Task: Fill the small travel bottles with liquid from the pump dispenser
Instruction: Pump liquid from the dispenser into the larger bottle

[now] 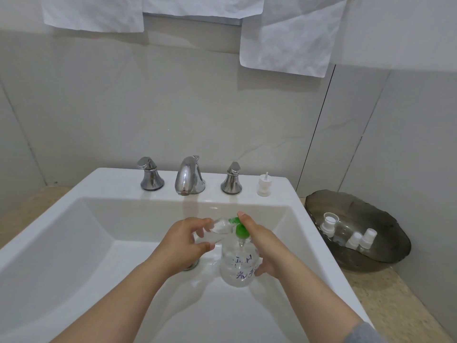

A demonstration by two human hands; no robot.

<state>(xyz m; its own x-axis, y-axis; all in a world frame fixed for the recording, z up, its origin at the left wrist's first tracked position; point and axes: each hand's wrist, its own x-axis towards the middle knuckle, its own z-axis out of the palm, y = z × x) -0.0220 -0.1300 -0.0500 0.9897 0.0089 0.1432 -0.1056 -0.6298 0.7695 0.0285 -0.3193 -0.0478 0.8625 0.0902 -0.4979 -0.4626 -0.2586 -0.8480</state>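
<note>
Travel bottle between left fingers.

Left hand out front, fingers curled in a pinch grip, forearm bare. Right hand wrapped in a grasp, index finger extended on top, grey sleeve at elbow.

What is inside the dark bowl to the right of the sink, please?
The dark bowl holds three small clear bottles with white caps, one lying apart towards the back. Whether they contain liquid is too small to tell, and the near wall hides part of the bottom.
</note>
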